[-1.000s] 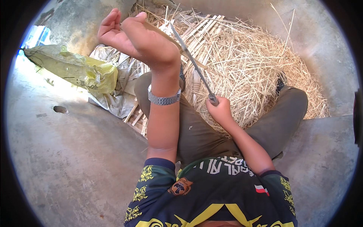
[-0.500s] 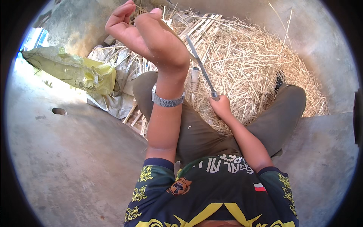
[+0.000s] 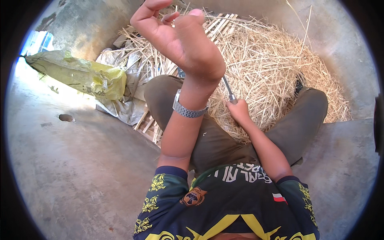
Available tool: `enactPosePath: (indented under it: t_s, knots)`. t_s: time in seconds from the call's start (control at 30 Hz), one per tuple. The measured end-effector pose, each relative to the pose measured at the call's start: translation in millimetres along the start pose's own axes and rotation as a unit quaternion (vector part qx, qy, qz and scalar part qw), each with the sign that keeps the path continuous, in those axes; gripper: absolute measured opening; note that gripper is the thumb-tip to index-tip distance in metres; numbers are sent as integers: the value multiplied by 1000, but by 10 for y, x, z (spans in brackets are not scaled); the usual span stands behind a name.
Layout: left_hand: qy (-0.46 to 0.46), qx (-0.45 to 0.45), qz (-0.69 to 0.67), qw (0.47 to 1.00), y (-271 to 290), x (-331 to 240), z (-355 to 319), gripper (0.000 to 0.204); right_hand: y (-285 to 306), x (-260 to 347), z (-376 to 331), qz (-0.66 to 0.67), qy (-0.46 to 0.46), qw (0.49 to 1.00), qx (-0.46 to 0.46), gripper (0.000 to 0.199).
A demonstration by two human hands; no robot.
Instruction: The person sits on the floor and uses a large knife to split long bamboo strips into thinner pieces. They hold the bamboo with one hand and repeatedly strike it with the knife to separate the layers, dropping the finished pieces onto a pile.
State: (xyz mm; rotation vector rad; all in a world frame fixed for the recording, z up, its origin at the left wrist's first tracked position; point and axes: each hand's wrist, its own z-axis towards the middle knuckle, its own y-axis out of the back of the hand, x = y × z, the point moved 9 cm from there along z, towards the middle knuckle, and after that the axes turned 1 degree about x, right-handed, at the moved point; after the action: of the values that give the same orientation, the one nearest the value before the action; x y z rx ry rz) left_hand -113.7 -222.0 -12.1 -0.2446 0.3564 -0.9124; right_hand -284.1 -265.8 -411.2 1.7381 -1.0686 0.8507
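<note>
Above the straw pile (image 3: pixel 276 68), slim grey metal blade (image 3: pixel 228 89), right hand (image 3: pixel 239 112) gripping, left hand (image 3: pixel 180 38) half-curled, empty.

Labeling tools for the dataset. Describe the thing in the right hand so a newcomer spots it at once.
Find the big straw pile in front of the seated person, then the right hand at its near edge, between the knees. From that fist a thin metal blade slants up and left behind the raised left hand. It is grey and shiny, while everything around it is pale yellow straw.
</note>
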Motion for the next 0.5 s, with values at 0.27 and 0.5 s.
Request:
enactPosePath:
  t_s: [0.27, 0.5]
  knots:
    - [-46, 81, 101, 991, 18, -17, 39, 11, 110, 576, -226, 42, 84, 995, 24, 31]
    - [153, -3, -145, 978, 199, 369, 127, 17, 92, 619, -404, 78, -42, 986, 141, 30]
